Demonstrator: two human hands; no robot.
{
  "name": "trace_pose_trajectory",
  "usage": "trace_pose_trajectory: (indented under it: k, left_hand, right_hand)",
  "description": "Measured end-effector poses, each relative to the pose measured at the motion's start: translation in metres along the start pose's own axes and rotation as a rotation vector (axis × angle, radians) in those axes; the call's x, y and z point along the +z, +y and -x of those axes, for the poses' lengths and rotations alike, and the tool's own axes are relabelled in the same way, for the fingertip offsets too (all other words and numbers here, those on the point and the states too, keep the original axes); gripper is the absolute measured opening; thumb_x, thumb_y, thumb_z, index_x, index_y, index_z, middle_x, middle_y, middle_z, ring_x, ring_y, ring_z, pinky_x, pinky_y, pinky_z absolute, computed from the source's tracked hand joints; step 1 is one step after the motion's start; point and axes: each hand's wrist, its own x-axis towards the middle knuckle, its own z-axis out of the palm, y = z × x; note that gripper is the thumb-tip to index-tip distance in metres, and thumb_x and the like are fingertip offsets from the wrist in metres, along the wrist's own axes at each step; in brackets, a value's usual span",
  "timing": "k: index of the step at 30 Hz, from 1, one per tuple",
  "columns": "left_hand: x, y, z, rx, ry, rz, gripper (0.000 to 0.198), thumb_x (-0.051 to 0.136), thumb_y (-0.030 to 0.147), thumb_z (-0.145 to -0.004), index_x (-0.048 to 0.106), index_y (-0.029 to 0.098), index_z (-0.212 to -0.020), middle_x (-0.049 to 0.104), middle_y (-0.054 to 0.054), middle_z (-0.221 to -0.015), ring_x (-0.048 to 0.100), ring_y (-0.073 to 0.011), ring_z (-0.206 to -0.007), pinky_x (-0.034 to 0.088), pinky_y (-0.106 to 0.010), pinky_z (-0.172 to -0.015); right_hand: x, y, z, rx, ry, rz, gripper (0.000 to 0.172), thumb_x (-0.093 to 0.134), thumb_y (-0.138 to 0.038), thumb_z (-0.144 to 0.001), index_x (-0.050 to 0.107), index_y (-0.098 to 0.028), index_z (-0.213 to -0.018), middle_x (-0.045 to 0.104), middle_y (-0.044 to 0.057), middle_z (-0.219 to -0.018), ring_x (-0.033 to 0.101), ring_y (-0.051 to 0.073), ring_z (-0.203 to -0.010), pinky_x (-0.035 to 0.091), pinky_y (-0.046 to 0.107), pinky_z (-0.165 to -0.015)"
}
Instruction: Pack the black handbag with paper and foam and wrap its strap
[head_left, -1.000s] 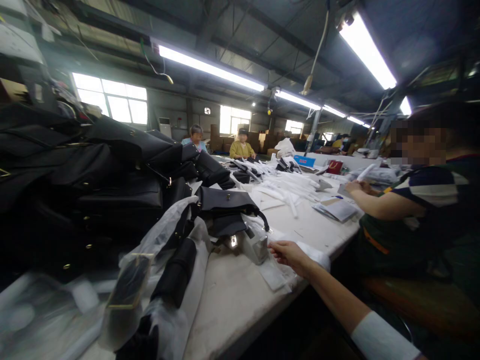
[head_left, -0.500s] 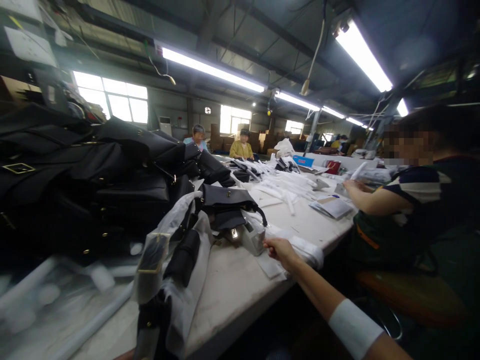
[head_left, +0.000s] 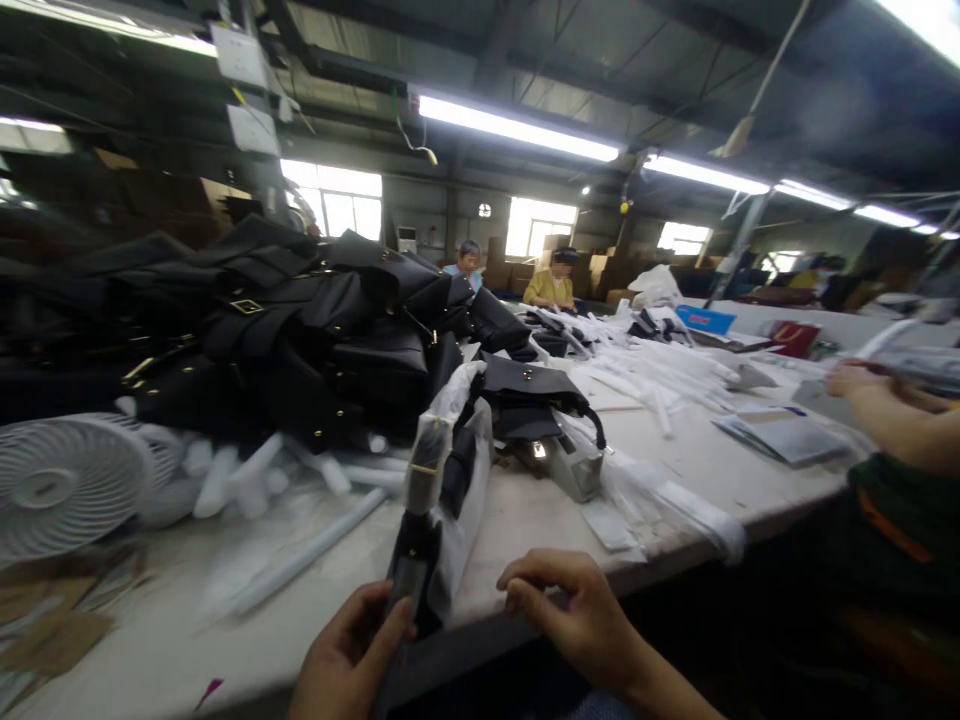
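Observation:
My left hand (head_left: 352,645) is closed on the near end of a black bag strap (head_left: 411,570), thumb on top. The strap belongs to a black handbag partly wrapped in thin white sheeting (head_left: 469,530), with a gold buckle (head_left: 426,462) under a pale cover. My right hand (head_left: 581,615) hovers at the table's front edge, right of this bag and apart from it. Its fingers are curled in against the thumb; what they hold, if anything, is hidden. Beyond it lies another black handbag (head_left: 529,385) with a curved handle and a grey piece (head_left: 577,470) beside it.
A large heap of black bags (head_left: 300,330) covers the table's left side. A white fan (head_left: 67,490) and white rolls (head_left: 247,475) lie before it. White strips (head_left: 652,365), a grey-blue packet (head_left: 784,435) and a co-worker's hands (head_left: 885,395) are to the right.
The view has swung left, bringing the fan into sight. My right hand has left the farther handbag and come back near the wrapped one. My left hand now shows on the strap.

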Motion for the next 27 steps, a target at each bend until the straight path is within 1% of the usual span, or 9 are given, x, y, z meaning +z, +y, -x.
trace_pose_trajectory:
  k: [4, 7, 10, 12, 14, 17, 21, 24, 27]
  left_hand:
    - [-0.003, -0.003, -0.004, 0.062, -0.089, 0.035, 0.042, 0.076, 0.056, -0.071, 0.069, 0.019, -0.089, 0.070, -0.002, -0.077, 0.064, -0.0196, -0.077, 0.049, -0.025, -0.071]
    - [-0.005, -0.005, -0.004, 0.104, -0.110, 0.093, 0.036, 0.075, 0.052, -0.075, 0.070, 0.019, -0.088, 0.072, -0.004, -0.082, 0.066, -0.0204, -0.079, 0.050, -0.027, -0.075]
    - [-0.006, -0.005, -0.003, 0.130, -0.138, 0.083, 0.034, 0.073, 0.050, -0.078, 0.070, 0.019, -0.089, 0.072, -0.005, -0.084, 0.066, -0.0209, -0.082, 0.051, -0.027, -0.076]
    - [-0.006, -0.004, -0.002, 0.136, -0.155, 0.067, 0.033, 0.073, 0.049, -0.078, 0.070, 0.019, -0.090, 0.072, -0.005, -0.084, 0.066, -0.0206, -0.083, 0.050, -0.026, -0.075]
    - [-0.006, -0.002, -0.002, 0.138, -0.132, 0.085, 0.033, 0.074, 0.049, -0.078, 0.070, 0.019, -0.090, 0.071, -0.004, -0.081, 0.065, -0.0194, -0.080, 0.049, -0.025, -0.074]
    - [-0.005, -0.001, -0.002, 0.124, -0.113, 0.161, 0.036, 0.077, 0.052, -0.073, 0.071, 0.019, -0.086, 0.070, -0.004, -0.077, 0.064, -0.0184, -0.076, 0.048, -0.026, -0.071]
    - [-0.007, -0.002, -0.005, 0.054, -0.148, 0.191, 0.045, 0.080, 0.059, -0.066, 0.071, 0.017, -0.081, 0.068, -0.004, -0.068, 0.059, -0.0153, -0.065, 0.044, -0.025, -0.063]
    - [-0.010, -0.001, -0.005, 0.023, -0.176, 0.200, 0.049, 0.080, 0.060, -0.065, 0.071, 0.016, -0.083, 0.068, -0.005, -0.071, 0.058, -0.0142, -0.065, 0.041, -0.024, -0.061]
    - [-0.011, 0.002, -0.001, -0.035, -0.187, 0.211, 0.050, 0.081, 0.058, -0.065, 0.071, 0.015, -0.087, 0.067, -0.004, -0.072, 0.054, -0.0121, -0.064, 0.038, -0.023, -0.060]
  right_hand:
    - [0.045, -0.024, -0.017, -0.044, -0.081, -0.096, 0.023, 0.065, -0.034, -0.088, 0.076, -0.016, -0.079, 0.073, 0.004, -0.070, 0.067, 0.016, -0.066, 0.048, 0.021, -0.063]
    - [0.071, -0.028, -0.030, 0.010, -0.061, -0.146, 0.025, 0.065, -0.036, -0.087, 0.075, -0.015, -0.076, 0.074, 0.005, -0.068, 0.067, 0.016, -0.062, 0.047, 0.021, -0.057]
    - [0.085, -0.026, -0.039, 0.101, -0.013, -0.123, 0.032, 0.064, -0.040, -0.087, 0.073, -0.014, -0.070, 0.072, 0.005, -0.061, 0.066, 0.016, -0.055, 0.044, 0.021, -0.050]
    - [0.088, -0.025, -0.043, 0.148, 0.024, -0.037, 0.038, 0.063, -0.044, -0.087, 0.071, -0.015, -0.063, 0.070, 0.005, -0.057, 0.064, 0.016, -0.052, 0.041, 0.021, -0.047]
    - [0.089, -0.024, -0.044, 0.178, 0.050, 0.053, 0.043, 0.063, -0.048, -0.086, 0.069, -0.015, -0.058, 0.067, 0.005, -0.053, 0.062, 0.015, -0.050, 0.038, 0.021, -0.046]
    - [0.087, -0.021, -0.044, 0.227, 0.016, 0.039, 0.046, 0.062, -0.052, -0.085, 0.069, -0.015, -0.058, 0.067, 0.005, -0.053, 0.062, 0.016, -0.051, 0.038, 0.022, -0.046]
    - [0.085, -0.013, -0.040, 0.279, -0.098, -0.160, 0.046, 0.061, -0.055, -0.085, 0.071, -0.016, -0.062, 0.068, 0.005, -0.057, 0.060, 0.015, -0.050, 0.041, 0.022, -0.049]
    - [0.084, -0.007, -0.036, 0.280, -0.204, -0.379, 0.043, 0.064, -0.057, -0.082, 0.074, -0.016, -0.074, 0.069, 0.004, -0.067, 0.059, 0.013, -0.051, 0.045, 0.022, -0.052]
    - [0.084, -0.006, -0.029, 0.359, -0.257, -0.632, 0.047, 0.072, -0.060, -0.075, 0.075, -0.015, -0.086, 0.068, 0.004, -0.074, 0.057, 0.009, -0.051, 0.050, 0.022, -0.056]
